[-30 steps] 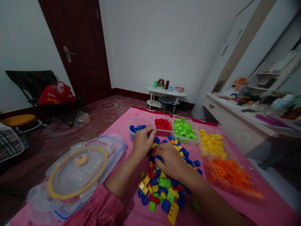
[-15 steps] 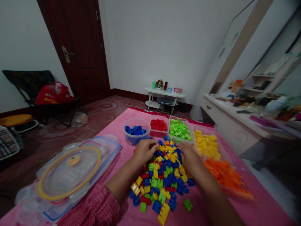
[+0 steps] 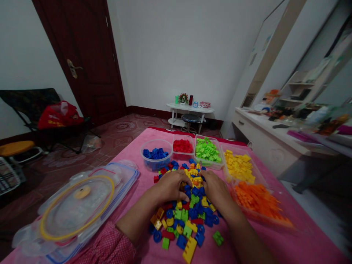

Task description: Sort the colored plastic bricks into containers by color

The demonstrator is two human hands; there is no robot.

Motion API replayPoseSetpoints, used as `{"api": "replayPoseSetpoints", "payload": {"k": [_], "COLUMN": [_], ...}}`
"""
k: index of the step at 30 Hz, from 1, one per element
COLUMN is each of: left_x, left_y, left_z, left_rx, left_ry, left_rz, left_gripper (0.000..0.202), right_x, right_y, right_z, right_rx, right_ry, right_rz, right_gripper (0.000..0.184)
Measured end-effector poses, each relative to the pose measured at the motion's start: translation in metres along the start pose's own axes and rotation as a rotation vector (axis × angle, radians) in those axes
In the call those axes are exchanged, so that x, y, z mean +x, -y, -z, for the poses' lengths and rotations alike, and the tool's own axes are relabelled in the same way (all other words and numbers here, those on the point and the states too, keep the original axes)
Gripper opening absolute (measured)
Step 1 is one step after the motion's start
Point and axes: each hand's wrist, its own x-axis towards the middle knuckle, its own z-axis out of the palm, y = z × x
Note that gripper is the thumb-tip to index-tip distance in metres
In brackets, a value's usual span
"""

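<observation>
A mixed pile of toy building blocks (image 3: 189, 213) in yellow, blue, green, red and orange is spread over the pink tablecloth. My left hand (image 3: 173, 185) rests on the pile's left side, thumb and index finger apart with blocks between them. Opposite it, my right hand (image 3: 216, 186) lies at the pile's right edge, fingers curved against the blocks and partly hidden. Both hands are open, with yellow blocks (image 3: 195, 179) in the gap between them. Near me lie a long yellow block (image 3: 189, 250) and a separate green block (image 3: 218, 238).
Behind the pile stand clear containers of blue blocks (image 3: 156, 154), red blocks (image 3: 183, 146) and green blocks (image 3: 208, 149). Yellow blocks (image 3: 239, 167) and orange blocks (image 3: 258, 200) fill containers at right. Stacked clear lids (image 3: 78, 209) lie at left on the pink tablecloth (image 3: 145, 229).
My left hand has moved toward me and inward over the pile, uncovering red and blue blocks behind it. My right hand has shifted slightly left. The view has moved a little.
</observation>
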Motion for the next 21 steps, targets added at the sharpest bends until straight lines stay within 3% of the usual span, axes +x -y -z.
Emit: {"api": "replayPoseSetpoints", "payload": {"k": [7, 11, 16, 21], "left_x": [0.001, 0.002, 0.008, 0.01], "left_y": [-0.002, 0.0, 0.005, 0.0], "left_z": [0.003, 0.008, 0.005, 0.004], "left_rx": [-0.008, -0.076, -0.454, -0.964], "left_ry": [-0.026, -0.1, -0.222, -0.201], "left_rz": [0.056, 0.1, 0.263, 0.434], "left_gripper": [0.026, 0.019, 0.016, 0.021], "right_x": [0.0, -0.007, -0.018, -0.016], "right_y": [0.0, 0.008, 0.027, 0.034], "right_z": [0.029, 0.046, 0.038, 0.022], "right_rx": [0.051, 0.127, 0.115, 0.039], "right_ry": [-0.045, 0.067, 0.126, 0.109], "right_rz": [-0.049, 0.062, 0.144, 0.123], "right_gripper": [0.026, 0.027, 0.037, 0.029]}}
